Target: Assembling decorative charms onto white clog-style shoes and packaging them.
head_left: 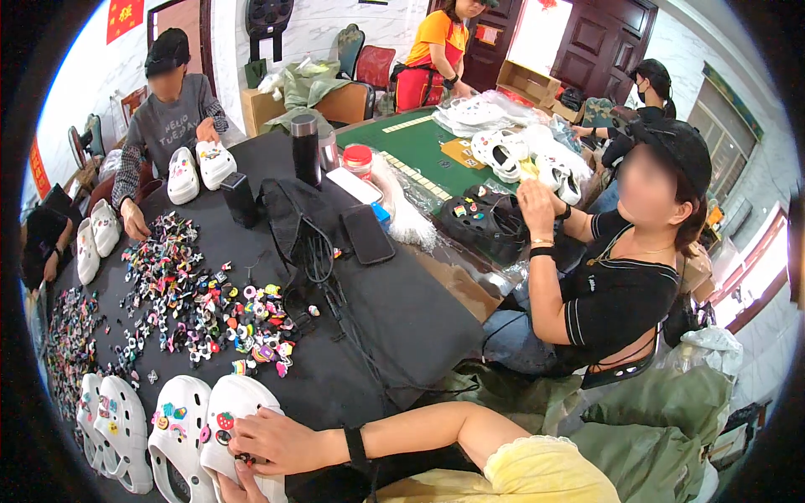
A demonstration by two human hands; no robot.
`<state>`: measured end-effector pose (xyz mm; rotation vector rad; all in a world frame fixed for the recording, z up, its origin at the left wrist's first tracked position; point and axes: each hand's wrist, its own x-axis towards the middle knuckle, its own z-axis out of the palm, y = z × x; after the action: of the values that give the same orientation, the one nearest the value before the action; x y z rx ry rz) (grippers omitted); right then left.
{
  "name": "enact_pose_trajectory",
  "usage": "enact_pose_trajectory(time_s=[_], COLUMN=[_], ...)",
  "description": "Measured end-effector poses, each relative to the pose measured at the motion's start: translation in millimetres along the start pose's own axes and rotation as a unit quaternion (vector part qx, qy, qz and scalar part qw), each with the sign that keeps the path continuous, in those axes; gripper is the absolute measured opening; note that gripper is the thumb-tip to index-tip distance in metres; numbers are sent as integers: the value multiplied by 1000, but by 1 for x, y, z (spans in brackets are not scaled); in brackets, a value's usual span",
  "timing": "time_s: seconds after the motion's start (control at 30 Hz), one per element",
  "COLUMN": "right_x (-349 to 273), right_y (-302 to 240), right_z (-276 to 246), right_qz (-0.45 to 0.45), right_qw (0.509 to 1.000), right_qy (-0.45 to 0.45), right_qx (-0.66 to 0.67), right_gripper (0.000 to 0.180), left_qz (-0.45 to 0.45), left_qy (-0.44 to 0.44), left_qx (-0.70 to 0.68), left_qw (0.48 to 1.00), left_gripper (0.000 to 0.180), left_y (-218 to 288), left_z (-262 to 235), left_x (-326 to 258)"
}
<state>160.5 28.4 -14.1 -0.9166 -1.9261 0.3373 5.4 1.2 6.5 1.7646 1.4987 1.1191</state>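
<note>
A white clog (233,394) stands near the table's front edge, its toe pointing away from me. On its top sit a strawberry charm and several other small charms. My right hand (281,442) lies over the clog with fingers bent, around a small dark shoe charm (245,458). Just below, my left hand (241,486) grips the same clog; only some fingers show at the lower edge. A matching white clog (179,436) with rainbow-coloured charms stands directly to the left. Further left is another pair of decorated white clogs (124,432).
Loose charms (197,302) lie heaped across the black tabletop (411,318). Beyond them are a black phone (367,235), a dark flask (305,151) and a bundled black strap (293,218). Co-workers sit and stand around, with white and black clogs (485,220) beside them.
</note>
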Motion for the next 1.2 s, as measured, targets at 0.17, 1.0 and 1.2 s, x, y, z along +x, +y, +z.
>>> enact_pose_trajectory(time_s=[0.17,1.0,1.2], right_x=[0,0,2], right_y=[1,-3,-4], right_z=[0,-3,-2], right_qz=[4,12,5], right_qw=[1000,1000,1000], right_qy=[-3,-16,13], right_qx=[-10,-20,-6], right_gripper=[35,33,31], left_qz=[-11,22,29], left_qy=[-17,43,45], left_qx=[41,35,41], left_qw=[999,998,998], left_gripper=[37,51,49], left_y=[-4,-16,-14], left_z=[-3,2,2], left_x=[0,-1,0])
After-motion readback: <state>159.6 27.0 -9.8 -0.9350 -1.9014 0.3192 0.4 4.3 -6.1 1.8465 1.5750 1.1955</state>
